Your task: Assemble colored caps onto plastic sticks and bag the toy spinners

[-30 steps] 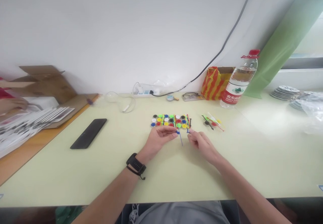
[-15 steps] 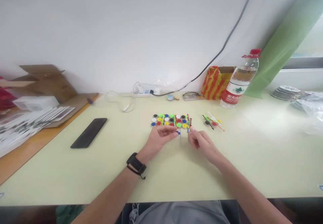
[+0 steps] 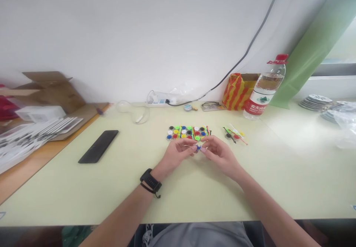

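My left hand (image 3: pixel 175 154) and my right hand (image 3: pixel 219 154) meet over the pale green table (image 3: pixel 194 187), fingertips pinched together on a small blue piece (image 3: pixel 198 147). Just beyond them lies a block of coloured round buttons (image 3: pixel 187 132) with thin coloured sticks across it. A small pile of loose sticks and buttons (image 3: pixel 234 134) lies to the right of the block. A black watch is on my left wrist.
A black phone (image 3: pixel 98 151) lies at the left. A water bottle (image 3: pixel 263 93) and a striped bag (image 3: pixel 236 91) stand at the back right, with a power strip (image 3: pixel 161 100) and cable behind. Cardboard and stacked sheets (image 3: pixel 30 135) fill the left; plates (image 3: pixel 315 101) sit far right.
My right hand moved left to meet my left hand at the blue piece. The long blue stick seen between the hands a second ago no longer shows.
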Motion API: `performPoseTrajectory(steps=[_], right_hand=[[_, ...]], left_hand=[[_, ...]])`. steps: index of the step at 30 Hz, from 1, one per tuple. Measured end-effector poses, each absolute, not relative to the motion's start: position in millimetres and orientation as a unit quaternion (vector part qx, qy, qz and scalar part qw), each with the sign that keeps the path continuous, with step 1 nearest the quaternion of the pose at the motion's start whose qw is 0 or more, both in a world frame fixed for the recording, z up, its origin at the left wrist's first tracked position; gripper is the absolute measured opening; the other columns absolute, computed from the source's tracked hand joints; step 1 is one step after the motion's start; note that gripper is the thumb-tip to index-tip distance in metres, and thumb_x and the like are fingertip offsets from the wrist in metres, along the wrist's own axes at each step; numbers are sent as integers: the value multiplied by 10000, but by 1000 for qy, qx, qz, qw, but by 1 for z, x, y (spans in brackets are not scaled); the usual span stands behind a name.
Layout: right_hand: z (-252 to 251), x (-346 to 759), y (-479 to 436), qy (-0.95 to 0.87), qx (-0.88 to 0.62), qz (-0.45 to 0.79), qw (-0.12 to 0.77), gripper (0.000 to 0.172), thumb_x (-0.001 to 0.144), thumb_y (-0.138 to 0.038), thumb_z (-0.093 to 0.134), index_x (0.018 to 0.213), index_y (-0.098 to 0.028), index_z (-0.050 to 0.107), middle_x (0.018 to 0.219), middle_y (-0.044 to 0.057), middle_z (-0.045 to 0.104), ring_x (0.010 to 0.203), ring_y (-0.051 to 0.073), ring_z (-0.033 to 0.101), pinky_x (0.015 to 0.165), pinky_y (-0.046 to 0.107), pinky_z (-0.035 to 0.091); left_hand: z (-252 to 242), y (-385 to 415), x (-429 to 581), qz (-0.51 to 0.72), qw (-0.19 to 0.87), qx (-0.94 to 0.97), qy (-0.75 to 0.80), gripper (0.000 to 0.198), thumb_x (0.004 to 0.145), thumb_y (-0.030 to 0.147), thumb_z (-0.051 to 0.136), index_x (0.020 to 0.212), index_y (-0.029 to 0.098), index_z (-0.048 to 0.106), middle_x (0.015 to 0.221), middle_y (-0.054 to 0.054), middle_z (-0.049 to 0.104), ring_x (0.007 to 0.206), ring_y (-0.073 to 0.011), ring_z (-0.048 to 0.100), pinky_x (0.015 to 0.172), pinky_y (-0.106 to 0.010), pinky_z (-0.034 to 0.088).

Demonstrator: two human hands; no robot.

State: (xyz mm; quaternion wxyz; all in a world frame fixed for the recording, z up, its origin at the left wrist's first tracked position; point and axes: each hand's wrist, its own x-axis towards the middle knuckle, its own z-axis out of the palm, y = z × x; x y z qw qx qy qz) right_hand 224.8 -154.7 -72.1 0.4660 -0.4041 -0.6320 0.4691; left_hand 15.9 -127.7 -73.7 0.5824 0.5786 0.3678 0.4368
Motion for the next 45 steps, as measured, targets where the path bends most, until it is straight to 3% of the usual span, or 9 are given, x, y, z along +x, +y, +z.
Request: performPoseTrajectory(steps=[8, 11, 14, 16, 18, 29, 39, 42, 45], right_hand=[[-80, 223, -155, -593, -417, 473, 500, 897, 946, -446, 656, 1640, -367, 92, 972, -6, 605, 665, 139, 513, 621, 298, 479], [-79, 221, -157, -571, -432, 481, 507, 769, 936, -472, 663, 1585, -360, 267, 995, -5, 603, 662, 137, 509, 620, 294, 473], [-75, 223, -157, -592, -433, 509, 450, 376, 989, -564, 534, 986, -232, 710, 792, 12, 599, 635, 151, 492, 609, 301, 443], [-71, 225, -158, -618, -410, 547, 388, 658, 1032, -616, 379, 550, -206, 560, 586, 18, 495, 569, 150, 445, 582, 312, 405], [-68, 226, -158, -623, -393, 564, 372, 729, 1039, -639, 329, 462, -208, 443, 522, 12, 432, 538, 144, 415, 570, 317, 382], [-74, 220, -153, -615, -390, 505, 464, 279, 913, -489, 699, 986, -228, 629, 948, 48, 662, 771, 169, 578, 631, 290, 462], [-79, 222, -154, -615, -412, 447, 503, 655, 928, -461, 671, 1515, -319, 416, 991, 20, 639, 675, 142, 539, 639, 300, 502], [-78, 223, -155, -619, -430, 446, 482, 324, 970, -505, 589, 1110, -234, 698, 823, 13, 629, 643, 146, 510, 614, 291, 449], [-76, 225, -154, -629, -463, 460, 422, 622, 1029, -556, 435, 528, -199, 527, 537, 0, 468, 551, 139, 424, 571, 302, 363]], left_hand=[[-77, -125, 14, 453, 591, 553, 375, 341, 778, 370, 883, 1047, 182, 789, 1112, -102, 780, 965, -203, 716, 842, -310, 573], [-78, -125, 14, 455, 593, 548, 375, 344, 776, 360, 886, 1050, 177, 786, 1102, -103, 781, 978, -202, 714, 847, -304, 571], [-79, -124, 14, 460, 592, 546, 374, 346, 776, 366, 884, 1052, 180, 787, 1073, -99, 785, 973, -210, 717, 855, -319, 572], [-79, -123, 14, 462, 588, 548, 375, 344, 777, 369, 882, 1051, 183, 791, 1046, -95, 788, 964, -212, 719, 849, -323, 571], [-79, -123, 14, 462, 583, 552, 376, 341, 780, 371, 879, 1051, 183, 794, 1031, -94, 789, 958, -212, 718, 836, -318, 569], [-77, -127, 15, 442, 589, 570, 364, 312, 795, 353, 873, 1044, 185, 788, 1111, -96, 787, 1055, -234, 726, 970, -360, 561], [-75, -126, 15, 449, 591, 557, 374, 345, 771, 363, 892, 1041, 174, 788, 1120, -109, 787, 1066, -252, 729, 985, -387, 568], [-75, -126, 16, 450, 590, 554, 377, 369, 750, 375, 906, 1029, 164, 790, 1108, -116, 790, 1040, -254, 736, 979, -399, 576], [-74, -127, 17, 456, 587, 549, 382, 392, 732, 387, 916, 1022, 156, 791, 1098, -119, 791, 1033, -255, 738, 976, -406, 583]])
